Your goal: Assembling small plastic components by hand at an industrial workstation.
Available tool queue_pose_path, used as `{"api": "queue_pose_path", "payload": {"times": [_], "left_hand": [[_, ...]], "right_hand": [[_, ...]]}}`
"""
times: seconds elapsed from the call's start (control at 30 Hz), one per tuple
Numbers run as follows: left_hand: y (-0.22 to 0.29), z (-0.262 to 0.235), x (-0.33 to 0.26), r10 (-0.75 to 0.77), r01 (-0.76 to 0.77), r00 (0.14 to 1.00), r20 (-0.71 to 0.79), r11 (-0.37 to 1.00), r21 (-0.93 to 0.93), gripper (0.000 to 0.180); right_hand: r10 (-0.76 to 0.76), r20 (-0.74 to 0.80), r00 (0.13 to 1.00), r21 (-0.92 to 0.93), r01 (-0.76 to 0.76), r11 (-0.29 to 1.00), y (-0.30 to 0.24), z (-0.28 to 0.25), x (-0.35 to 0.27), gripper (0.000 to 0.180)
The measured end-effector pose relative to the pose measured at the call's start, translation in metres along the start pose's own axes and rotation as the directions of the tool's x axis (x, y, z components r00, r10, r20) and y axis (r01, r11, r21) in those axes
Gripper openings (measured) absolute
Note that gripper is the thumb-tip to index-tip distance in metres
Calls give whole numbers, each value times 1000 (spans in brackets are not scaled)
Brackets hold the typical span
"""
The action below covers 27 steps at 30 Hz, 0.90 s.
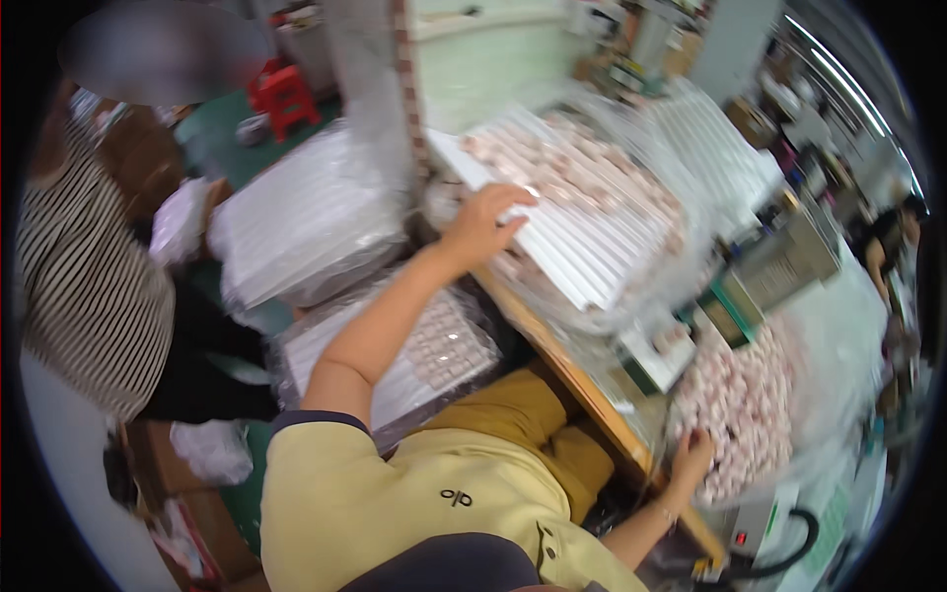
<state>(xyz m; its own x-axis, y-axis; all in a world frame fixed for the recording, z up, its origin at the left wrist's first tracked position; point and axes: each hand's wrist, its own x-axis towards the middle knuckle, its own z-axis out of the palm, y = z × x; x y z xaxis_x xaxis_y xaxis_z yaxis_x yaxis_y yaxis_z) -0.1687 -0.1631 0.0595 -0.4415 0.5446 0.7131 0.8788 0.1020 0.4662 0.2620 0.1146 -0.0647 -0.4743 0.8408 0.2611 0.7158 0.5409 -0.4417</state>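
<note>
My left hand (485, 227) reaches forward with curled fingers around the near left edge of a white ribbed tray (592, 255). This tray lies tilted over a plastic-lined heap, with rows of small pale pink pieces (562, 163) on its far part. Off to the right, my right hand (693, 459) is at the near left side of a large pile of similar pale pink pieces (740, 405). Its fingers are bent together, and blur hides what they hold, if anything.
The wooden bench edge (562, 350) runs in front of me. Plastic-wrapped white trays (311, 222) are stacked at left, with another wrapped pack (454, 345) nearer. A person in a striped shirt (94, 266) stands left. A small box-shaped device (752, 528) sits near my right arm.
</note>
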Motion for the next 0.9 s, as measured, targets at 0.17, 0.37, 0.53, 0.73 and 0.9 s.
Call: {"api": "queue_pose_path", "payload": {"times": [0.17,0.37,0.53,0.73,0.9], "left_hand": [[-48,51,59,-64,30,964,259,991,133,23],[-67,98,74,-43,-162,865,501,920,358,23],[-70,103,75,39,-276,828,559,896,347,36],[-80,113,87,88,-390,772,630,848,359,29],[-70,109,96,134,-436,763,633,829,350,26]], "right_hand": [[132,-59,989,144,-123,982,7,-4,7,19],[242,-190,951,139,-218,966,6,-15,-6,19],[38,-187,982,28,-34,999,-1,-7,-9,21],[139,-112,984,195,-115,974,-6,9,-4,25],[208,-85,975,356,-165,920,-23,-3,-6,25]]}}
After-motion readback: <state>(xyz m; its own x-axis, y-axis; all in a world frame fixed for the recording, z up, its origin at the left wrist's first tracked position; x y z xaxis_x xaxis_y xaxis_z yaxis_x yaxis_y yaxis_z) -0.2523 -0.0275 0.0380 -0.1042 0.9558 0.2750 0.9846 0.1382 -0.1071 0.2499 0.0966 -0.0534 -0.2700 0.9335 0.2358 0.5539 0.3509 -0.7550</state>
